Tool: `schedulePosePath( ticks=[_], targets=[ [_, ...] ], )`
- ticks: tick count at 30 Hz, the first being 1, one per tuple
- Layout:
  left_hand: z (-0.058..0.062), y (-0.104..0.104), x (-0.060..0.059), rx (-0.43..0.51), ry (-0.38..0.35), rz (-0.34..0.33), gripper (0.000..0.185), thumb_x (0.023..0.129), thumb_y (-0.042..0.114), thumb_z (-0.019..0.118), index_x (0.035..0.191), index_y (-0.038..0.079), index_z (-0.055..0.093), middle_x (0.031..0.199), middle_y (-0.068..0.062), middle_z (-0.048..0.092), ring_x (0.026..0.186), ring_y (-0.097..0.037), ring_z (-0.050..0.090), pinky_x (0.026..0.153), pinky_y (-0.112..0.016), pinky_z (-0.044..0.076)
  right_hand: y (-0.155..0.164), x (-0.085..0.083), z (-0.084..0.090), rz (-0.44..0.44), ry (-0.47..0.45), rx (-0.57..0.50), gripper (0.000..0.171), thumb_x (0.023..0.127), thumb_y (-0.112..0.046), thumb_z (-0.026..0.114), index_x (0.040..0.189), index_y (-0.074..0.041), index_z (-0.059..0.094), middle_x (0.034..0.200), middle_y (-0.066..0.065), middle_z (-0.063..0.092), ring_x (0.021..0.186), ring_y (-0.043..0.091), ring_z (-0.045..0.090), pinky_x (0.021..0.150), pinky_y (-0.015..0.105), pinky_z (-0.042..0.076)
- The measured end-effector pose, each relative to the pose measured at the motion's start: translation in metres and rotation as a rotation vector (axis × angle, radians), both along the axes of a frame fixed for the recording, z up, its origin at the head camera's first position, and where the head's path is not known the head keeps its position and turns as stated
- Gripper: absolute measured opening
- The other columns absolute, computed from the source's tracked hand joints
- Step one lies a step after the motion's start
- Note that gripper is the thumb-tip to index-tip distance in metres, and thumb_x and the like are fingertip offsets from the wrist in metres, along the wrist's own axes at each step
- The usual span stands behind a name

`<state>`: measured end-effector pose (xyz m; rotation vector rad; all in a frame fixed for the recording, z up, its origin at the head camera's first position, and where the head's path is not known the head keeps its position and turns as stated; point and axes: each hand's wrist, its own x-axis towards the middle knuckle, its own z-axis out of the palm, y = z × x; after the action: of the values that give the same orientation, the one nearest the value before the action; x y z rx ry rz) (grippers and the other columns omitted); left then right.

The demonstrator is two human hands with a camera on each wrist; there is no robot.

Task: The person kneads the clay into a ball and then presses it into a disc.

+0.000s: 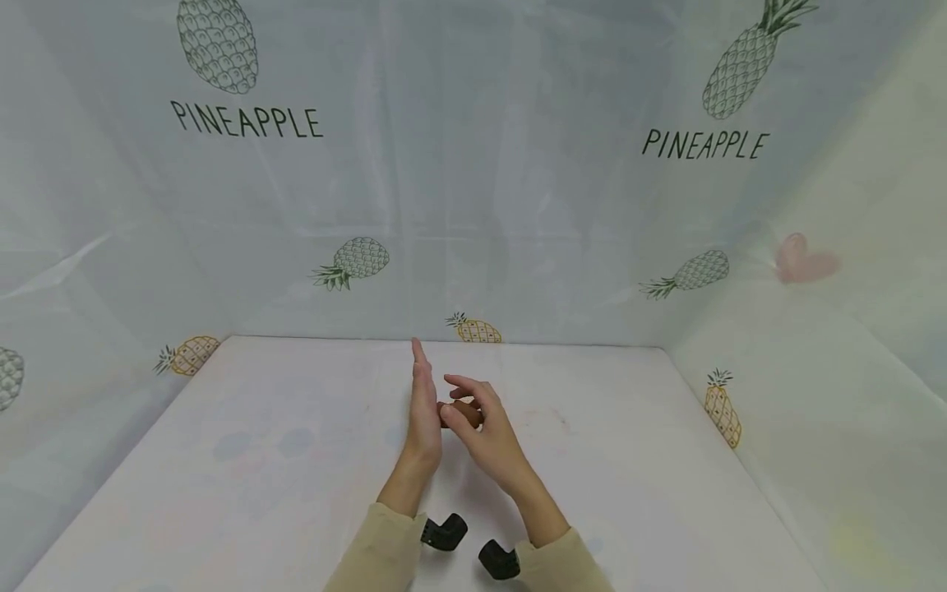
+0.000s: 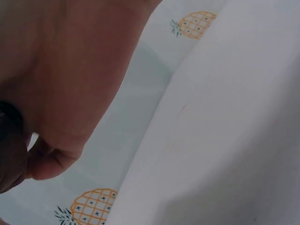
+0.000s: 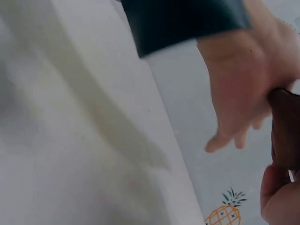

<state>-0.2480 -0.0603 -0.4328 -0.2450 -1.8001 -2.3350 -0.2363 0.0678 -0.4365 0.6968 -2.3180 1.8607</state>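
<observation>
A small brown object, rounded with a narrower end, lies between my two hands in the head view. My right hand holds it between thumb and fingers and sets one end against my left palm. My left hand stands edge-down with its fingers straight, palm facing right. From the right wrist, the brown object shows a dark edge touching the left palm. The left wrist view catches only part of the brown object at its left border. Its exact kind cannot be told.
Both hands are above a white tabletop with faint coloured marks. A pineapple-printed sheet hangs behind it and along both sides. Black wrist devices stick out from the beige sleeves.
</observation>
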Motion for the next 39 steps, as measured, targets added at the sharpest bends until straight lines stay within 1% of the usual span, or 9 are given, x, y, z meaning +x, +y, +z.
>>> schedulePosePath(
  ticks=[12, 15, 18, 21, 29, 32, 34, 36, 39],
  targets=[
    [0.004, 0.016, 0.007, 0.007, 0.020, -0.076, 0.062, 0.111, 0.059, 0.008, 0.170, 0.042, -0.007, 0.176, 0.008, -0.018, 0.163, -0.020, -0.015, 0.126, -0.065, -0.007, 0.004, 0.006, 0.010, 0.014, -0.129, -0.203, 0.056, 0.116, -0.051, 0.016, 0.169, -0.036, 0.027, 0.171, -0.003, 0.022, 0.155, 0.030, 0.017, 0.124, 0.062, 0.014],
    [0.003, 0.027, 0.012, -0.024, 0.036, -0.120, 0.063, 0.111, 0.060, 0.006, 0.170, 0.041, -0.008, 0.177, 0.008, -0.012, 0.160, -0.021, 0.018, 0.128, -0.057, 0.011, 0.011, 0.004, 0.013, -0.006, -0.130, -0.260, 0.059, 0.115, -0.052, 0.010, 0.172, -0.035, 0.009, 0.176, -0.004, 0.009, 0.161, 0.028, 0.006, 0.128, 0.061, 0.004],
    [-0.001, 0.037, 0.016, -0.047, 0.063, -0.175, 0.066, 0.109, 0.062, 0.002, 0.169, 0.038, -0.014, 0.165, -0.010, 0.027, 0.106, -0.018, 0.063, 0.103, -0.034, 0.043, 0.019, 0.000, 0.015, -0.020, -0.131, -0.281, 0.061, 0.114, -0.055, 0.005, 0.171, -0.035, -0.004, 0.178, -0.009, -0.002, 0.164, 0.021, -0.003, 0.129, 0.059, -0.003],
    [-0.003, 0.043, 0.020, -0.036, 0.075, -0.195, 0.068, 0.108, 0.064, 0.001, 0.168, 0.038, -0.017, 0.128, -0.021, 0.049, 0.065, -0.008, 0.054, 0.078, -0.021, 0.043, 0.025, -0.003, 0.016, 0.021, -0.171, -0.263, 0.066, 0.111, -0.062, 0.003, 0.169, -0.036, -0.013, 0.176, -0.013, -0.010, 0.163, 0.015, -0.013, 0.128, 0.060, -0.008],
    [0.011, 0.027, 0.024, 0.069, 0.073, -0.149, 0.066, 0.109, 0.064, 0.002, 0.168, 0.041, -0.017, 0.083, -0.040, 0.041, 0.045, -0.009, 0.031, 0.060, -0.025, 0.034, 0.025, -0.003, 0.010, 0.288, -0.308, -0.161, 0.071, 0.108, -0.068, 0.003, 0.167, -0.036, -0.020, 0.176, -0.009, -0.017, 0.162, 0.017, -0.020, 0.124, 0.069, -0.013],
    [0.021, 0.017, 0.022, 0.029, 0.144, -0.074, 0.067, 0.109, 0.062, 0.004, 0.168, 0.038, -0.016, 0.157, -0.030, 0.038, 0.093, -0.016, 0.066, 0.099, -0.041, 0.044, 0.019, 0.001, 0.008, 0.393, -0.316, -0.136, 0.069, 0.110, -0.063, 0.000, 0.167, -0.033, -0.023, 0.177, -0.004, -0.017, 0.162, 0.019, -0.021, 0.125, 0.066, -0.013],
    [0.025, 0.010, 0.020, -0.011, 0.179, -0.025, 0.066, 0.110, 0.061, 0.004, 0.168, 0.038, -0.017, 0.178, 0.003, -0.010, 0.154, -0.015, 0.031, 0.126, -0.055, 0.012, 0.015, 0.005, 0.008, 0.438, -0.312, -0.135, 0.069, 0.110, -0.064, 0.001, 0.166, -0.033, -0.024, 0.178, 0.002, -0.012, 0.162, 0.018, -0.021, 0.126, 0.065, -0.013],
    [0.028, 0.004, 0.018, -0.067, 0.206, 0.031, 0.066, 0.110, 0.059, 0.005, 0.168, 0.036, -0.016, 0.173, 0.017, -0.023, 0.159, -0.010, -0.024, 0.125, -0.059, -0.017, 0.010, 0.009, 0.009, 0.474, -0.304, -0.139, 0.070, 0.110, -0.063, 0.001, 0.165, -0.032, -0.027, 0.178, 0.004, -0.013, 0.161, 0.019, -0.023, 0.125, 0.065, -0.014],
    [0.029, -0.004, 0.014, -0.132, 0.196, 0.076, 0.064, 0.110, 0.056, 0.005, 0.168, 0.037, -0.017, 0.173, 0.019, -0.023, 0.159, -0.010, -0.024, 0.126, -0.061, -0.014, 0.004, 0.015, 0.012, 0.504, -0.281, -0.145, 0.070, 0.110, -0.064, 0.002, 0.164, -0.033, -0.029, 0.177, 0.002, -0.017, 0.161, 0.021, -0.025, 0.124, 0.067, -0.016]
  ],
)
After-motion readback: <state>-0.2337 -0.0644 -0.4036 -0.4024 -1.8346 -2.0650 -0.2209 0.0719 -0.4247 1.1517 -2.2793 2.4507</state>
